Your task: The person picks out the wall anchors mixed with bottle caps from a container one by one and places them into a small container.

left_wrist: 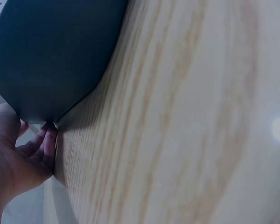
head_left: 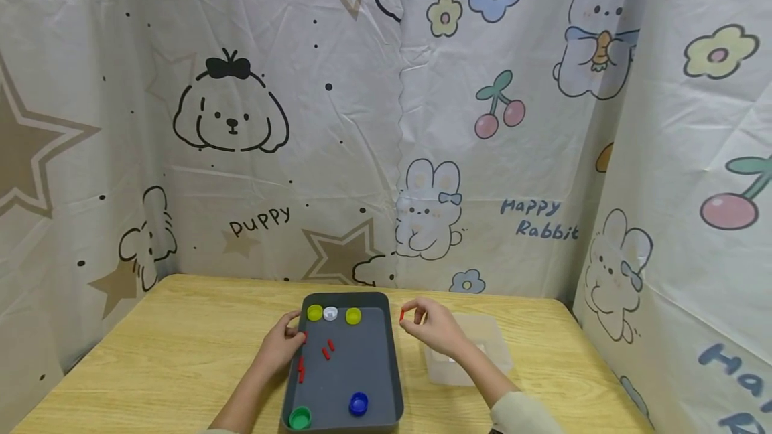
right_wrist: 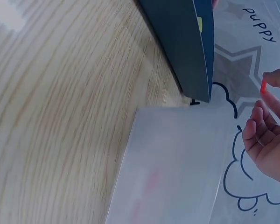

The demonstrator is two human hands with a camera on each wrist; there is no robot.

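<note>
My right hand (head_left: 435, 328) pinches a small red stick (right_wrist: 263, 86) between thumb and index finger, raised just right of the tray's far end. At the left wall of the dark grey tray (head_left: 356, 374), my left hand (head_left: 281, 342) grips the rim, its fingers at the outer side in the left wrist view. Several red sticks (head_left: 326, 353) lie in the tray's left half. Along its far end sit two yellow caps (head_left: 352, 316) and a white cap (head_left: 330, 314). A green cap (head_left: 299, 418) and a blue cap (head_left: 358, 404) lie at the near end.
A translucent plastic box (head_left: 461, 372) stands right of the tray, beneath my right forearm; blurred reddish shapes show through its wall in the right wrist view. The wooden table (head_left: 199, 333) ends at a printed cloth curtain (head_left: 338, 173) behind and at the sides.
</note>
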